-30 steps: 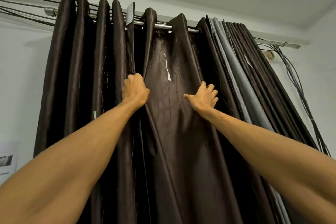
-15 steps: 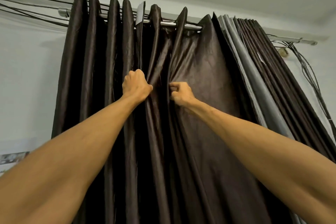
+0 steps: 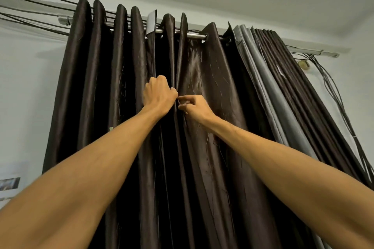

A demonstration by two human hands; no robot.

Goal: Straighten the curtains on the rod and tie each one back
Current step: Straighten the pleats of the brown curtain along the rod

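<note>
Bunching the dark curtain [image 3: 202,79] leftward, pleat by pleat, from the look of it. Starting at the upper left of the frame: got cables [image 3: 30,8] running along the wall right up to the end of the rod [image 3: 195,36], so not much room to slide anything further that way. Center-left: left hand [image 3: 158,95] fisted tight on a fold, same spot as a second ago. Just right of it, nearly touching: right hand [image 3: 192,106] pinching the next fold between thumb and fingertips. Was spread flat on a wide panel a second ago, well further right. Probably means one more pleat drawn in and evened out; no tying back yet. Further right: short bare stretch of rod, then the grey curtain [image 3: 269,87] packed up against the dark one's edge. Upper right: loose wires [image 3: 332,91] dangling near the rod's far end, worth not snagging. Open wall showing at both sides of the frame.
</note>
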